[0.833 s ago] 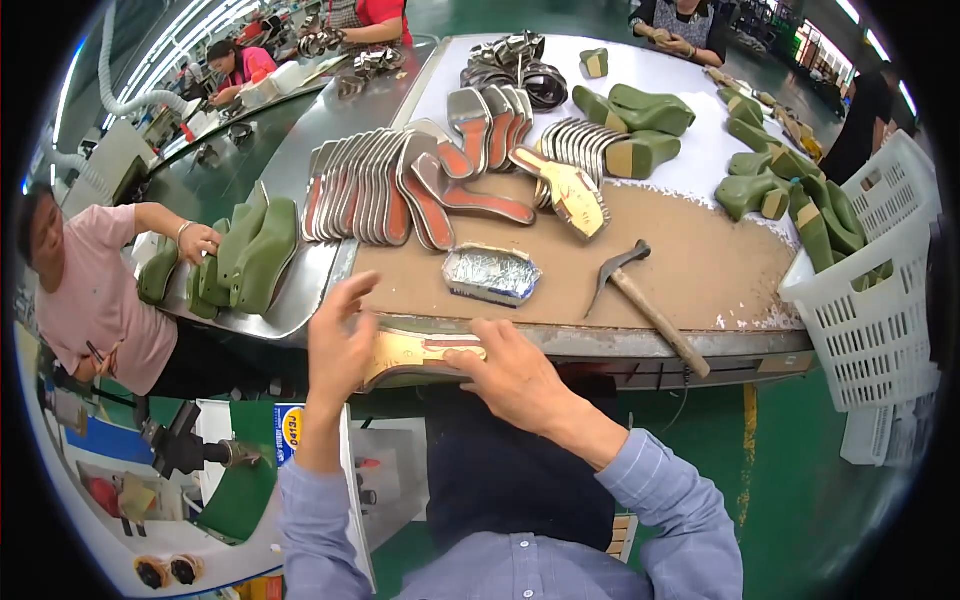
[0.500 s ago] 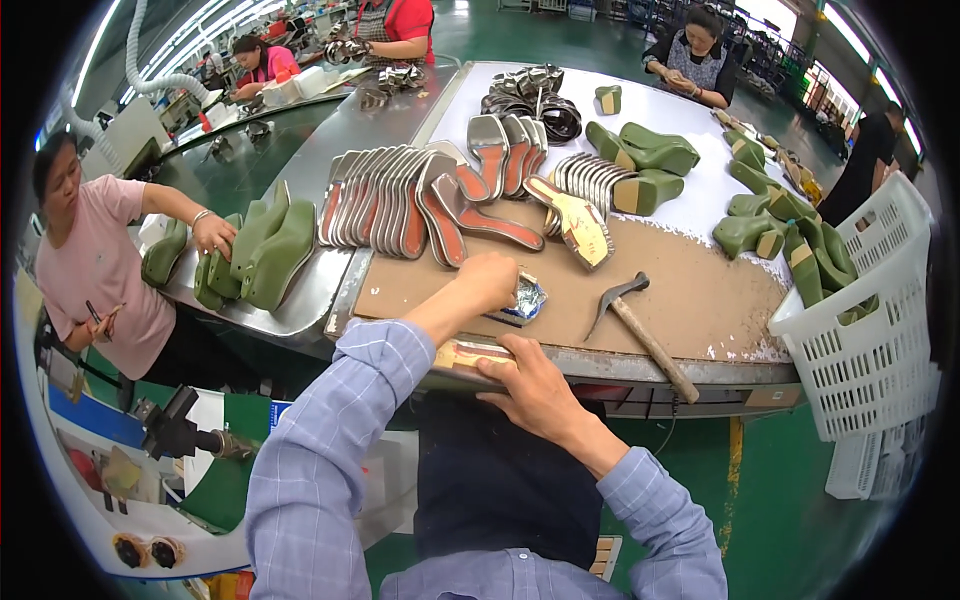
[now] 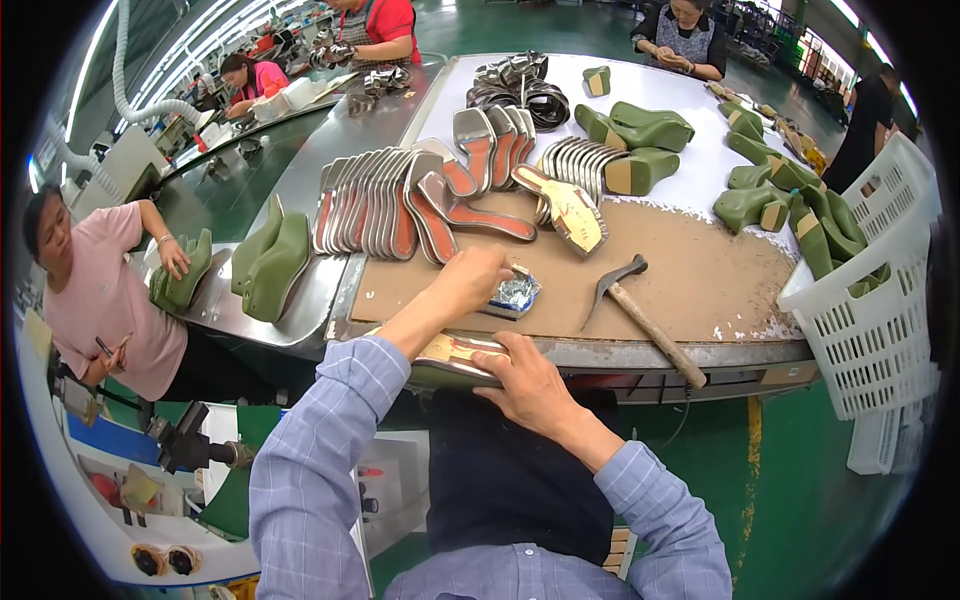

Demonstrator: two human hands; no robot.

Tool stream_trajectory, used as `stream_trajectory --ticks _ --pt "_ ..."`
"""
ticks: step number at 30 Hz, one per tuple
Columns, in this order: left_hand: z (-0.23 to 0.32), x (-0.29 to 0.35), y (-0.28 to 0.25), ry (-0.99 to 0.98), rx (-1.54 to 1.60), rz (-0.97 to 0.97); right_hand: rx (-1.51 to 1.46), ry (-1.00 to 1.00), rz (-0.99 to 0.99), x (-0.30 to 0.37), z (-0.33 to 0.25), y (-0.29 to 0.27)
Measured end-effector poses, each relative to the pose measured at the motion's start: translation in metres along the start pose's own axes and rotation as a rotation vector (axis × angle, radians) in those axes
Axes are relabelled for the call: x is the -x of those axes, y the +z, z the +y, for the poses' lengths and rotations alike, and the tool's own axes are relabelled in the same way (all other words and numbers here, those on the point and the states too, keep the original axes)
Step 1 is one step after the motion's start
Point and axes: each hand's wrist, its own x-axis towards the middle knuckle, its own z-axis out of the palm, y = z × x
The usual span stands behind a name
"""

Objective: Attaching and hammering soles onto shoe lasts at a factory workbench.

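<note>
Shoe last, green with yellow upper face, at the near edge of the surface, clamped under the thumb of right hand; left hand beside silver-lined box, fingertips hidden, grip indeterminable.

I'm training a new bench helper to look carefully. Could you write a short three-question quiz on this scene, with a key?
1. Multiple choice: which of the camera wearer's hands grips the yellow-topped piece at the near table edge? (a) left (b) right
2. True or false: the wooden-handled hammer lies to the right of the silver-and-blue tray.
3. Fill in the colour: the slatted basket at the right is ____.

Key: 1. b, the right hand. 2. True. 3. White.
</note>
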Motion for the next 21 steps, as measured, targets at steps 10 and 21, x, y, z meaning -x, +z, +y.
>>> stream_trajectory --ticks 10,21 --pt "0.054 0.077 -0.044 -0.029 0.507 0.093 -0.001 0.014 -0.046 0.001 0.002 -0.004" --pt "0.053 0.100 -0.026 0.134 0.132 0.167 0.890 0.531 -0.218 0.086 0.075 -0.124"
